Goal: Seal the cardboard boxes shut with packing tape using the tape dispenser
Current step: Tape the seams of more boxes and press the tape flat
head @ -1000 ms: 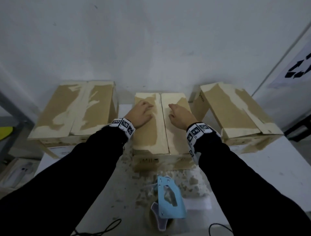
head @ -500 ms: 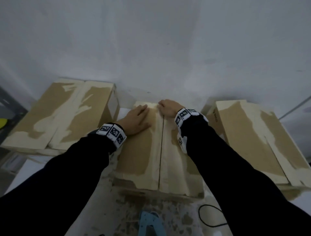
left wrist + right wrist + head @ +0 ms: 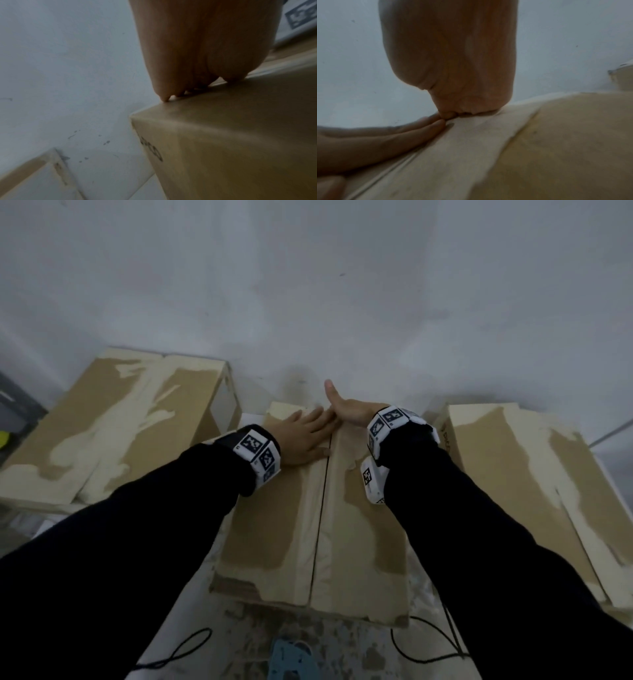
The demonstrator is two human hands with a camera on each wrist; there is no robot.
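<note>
The middle cardboard box (image 3: pixel 356 529) lies in front of me with both top flaps down and a bare seam between them. My left hand (image 3: pixel 306 436) lies flat on the left flap near the far end, its fingertips (image 3: pixel 165 99) at the box's rim. At the far edge, my right hand (image 3: pixel 347 409) has its thumb sticking up and its fingers (image 3: pixel 447 114) curled down over the rim, touching the left hand's fingers (image 3: pixel 412 134). Only the top of the blue tape dispenser (image 3: pixel 291 659) shows at the bottom, untouched.
A second box (image 3: pixel 120 433) stands at the left and a third (image 3: pixel 520 491) at the right, both close to the middle one. The white wall (image 3: pixel 308 302) rises just behind them. Black cables (image 3: pixel 428 645) trail over the stained table (image 3: pixel 342 655) near the dispenser.
Both hands slid along the flaps to the far end of the middle box. The right hand reached the far rim and its thumb lifted. My view moved forward, so the dispenser dropped to the bottom edge.
</note>
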